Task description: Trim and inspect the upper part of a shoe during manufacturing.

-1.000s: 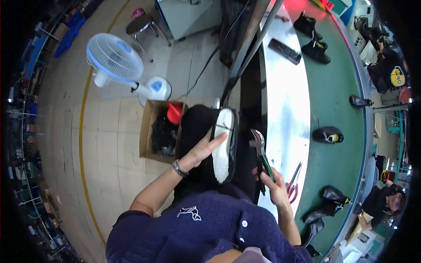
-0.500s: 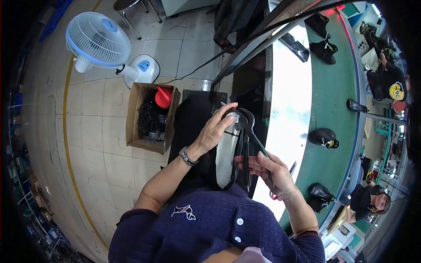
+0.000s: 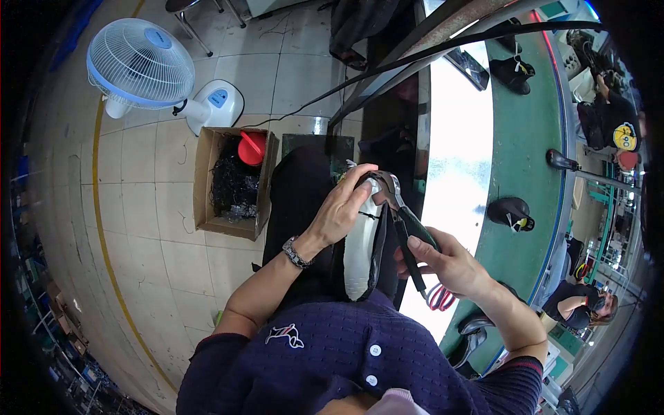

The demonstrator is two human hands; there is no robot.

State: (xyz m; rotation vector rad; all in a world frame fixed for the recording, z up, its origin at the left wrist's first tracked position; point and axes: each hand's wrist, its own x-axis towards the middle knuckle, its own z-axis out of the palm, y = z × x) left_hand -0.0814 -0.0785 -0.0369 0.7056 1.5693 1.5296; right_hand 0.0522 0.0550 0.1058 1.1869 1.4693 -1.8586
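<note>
Right hand (image 3: 448, 261) wrapped loosely around pliers (image 3: 409, 254), left hand (image 3: 340, 211) curled over the shoe (image 3: 357, 259) at its left; I judge work at the far end underway, unfinished.

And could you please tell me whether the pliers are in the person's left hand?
No, the pliers are in the right hand, while the left hand holds the shoe.

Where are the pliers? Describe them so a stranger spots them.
Left of the green table, the left hand holds a shoe. At its far end is the head of the pliers, held in the right hand. Their dark handles set them apart from the red-handled tool.
</note>
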